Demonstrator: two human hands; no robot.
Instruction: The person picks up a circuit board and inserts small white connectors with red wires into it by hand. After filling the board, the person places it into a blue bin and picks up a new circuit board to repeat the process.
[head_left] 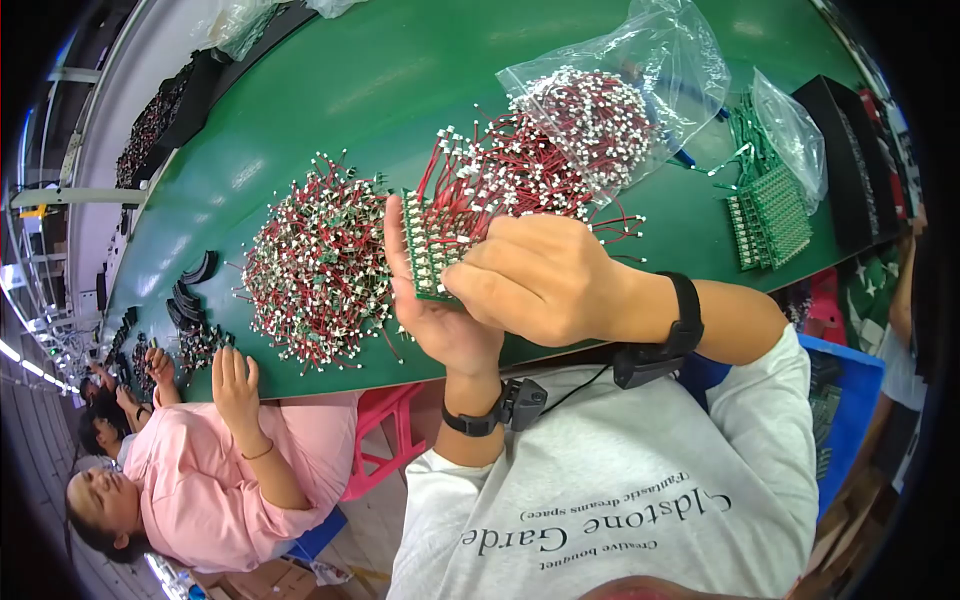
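Upright in my left hand is a green circuit board panel, with rows of white connectors and red wires coming off its right side. The thumb and fingers of that hand grip the panel along its left and lower edge. My right hand is closed against the panel's right side, fingers curled in a pinch. Whatever sits between those fingertips is hidden. Behind the panel lies a heap of red wire leads with white plugs, partly under a clear plastic bag. Left of my hands rises a pile of small wired boards.
A stack of green board panels lies at the right beside a black box. Black curved parts rest near the left edge of the green table. A co-worker in pink sits to my left; a blue bin stands at my right.
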